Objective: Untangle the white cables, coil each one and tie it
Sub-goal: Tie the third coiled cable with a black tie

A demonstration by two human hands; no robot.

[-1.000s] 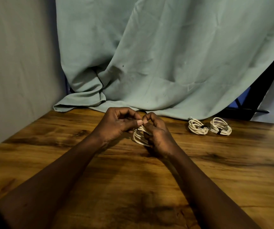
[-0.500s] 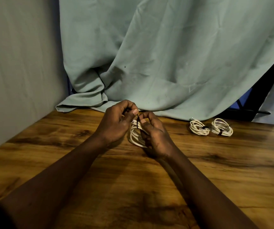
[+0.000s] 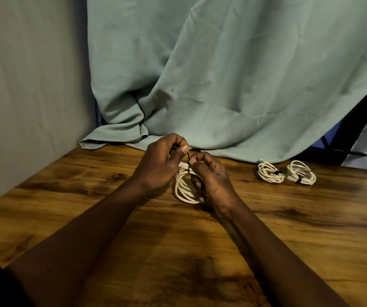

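No readable text, label, brand or number anywhere in view.

Your left hand and right hand are pinching a thin black tie above a white cable coil. Two tied coils are lying well off to the right of your grip on the table.

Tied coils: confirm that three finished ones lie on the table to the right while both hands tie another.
Wrong count. The head view shows two tied coils on the table, not three. The left hand and right hand are tying another coil.
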